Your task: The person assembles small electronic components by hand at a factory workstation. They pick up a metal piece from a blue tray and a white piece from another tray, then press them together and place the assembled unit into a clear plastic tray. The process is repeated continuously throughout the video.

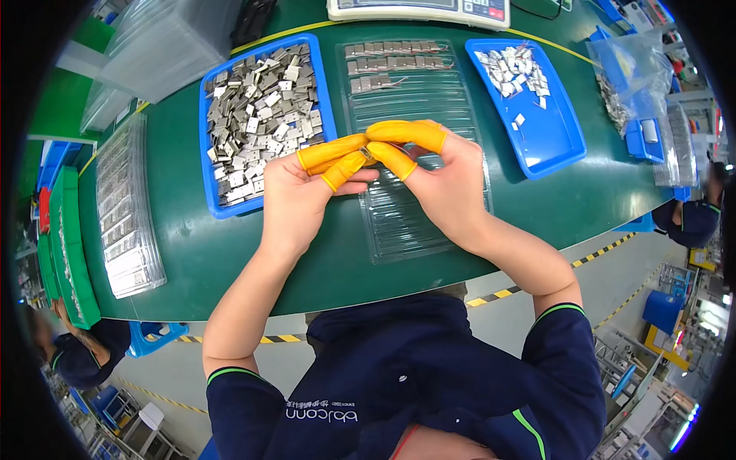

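Yellow finger cots cover the thumbs and several fingers of both hands, which meet above the clear tray. My left hand (295, 195) is closed, pinching a small metal piece (367, 155) that the fingertips mostly hide. From the other side, my right hand (452, 172) pinches at the same piece; thin wires seem to run under its fingers. Behind the hands, the clear ribbed plastic tray (418, 103) holds rows of metal pieces with thin wires (395, 63) at its far end. Left of it, a blue tray (327, 100) is heaped with flat silvery metal pieces (264, 115).
At the right, another blue tray (556, 138) holds small white wired parts (517, 69). A scale (418, 9) stands at the back. Stacked clear trays (169, 46), a filled clear tray (126, 207) and a green bin (73, 245) are on the left. People sit at both sides.
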Demonstrator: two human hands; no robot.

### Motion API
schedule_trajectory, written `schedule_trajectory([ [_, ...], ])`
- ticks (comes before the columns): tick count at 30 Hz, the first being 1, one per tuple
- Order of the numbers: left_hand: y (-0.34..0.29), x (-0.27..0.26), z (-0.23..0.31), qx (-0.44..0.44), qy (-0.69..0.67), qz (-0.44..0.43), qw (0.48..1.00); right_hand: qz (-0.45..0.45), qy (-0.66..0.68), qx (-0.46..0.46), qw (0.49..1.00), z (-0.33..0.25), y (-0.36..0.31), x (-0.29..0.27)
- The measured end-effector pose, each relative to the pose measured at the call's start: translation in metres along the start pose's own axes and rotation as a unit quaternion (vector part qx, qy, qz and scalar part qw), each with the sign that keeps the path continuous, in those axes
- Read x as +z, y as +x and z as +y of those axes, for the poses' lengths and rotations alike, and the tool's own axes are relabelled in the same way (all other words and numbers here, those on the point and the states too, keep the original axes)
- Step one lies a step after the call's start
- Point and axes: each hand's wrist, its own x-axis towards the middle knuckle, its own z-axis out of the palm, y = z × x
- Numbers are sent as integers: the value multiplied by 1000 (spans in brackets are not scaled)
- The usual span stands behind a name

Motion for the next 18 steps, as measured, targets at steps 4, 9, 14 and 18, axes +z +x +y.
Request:
schedule_trajectory([
  [4, -3, 3, -3, 13, 0, 22, 1000, 41, -95, -159, 982, 9, -1, 5],
  [9, -2, 5, 0, 32, -49, 5, 998, 40, -128, -198, 971, 15, -1, 2],
  [14, 1, 8, 1, 48, -46, 67, 996, 23, 129, 7, 991, 13, 2, 6],
  [18, 2, 2, 0, 33, -36, 76, 996, -40, 314, 177, 932, 7, 10, -2],
])
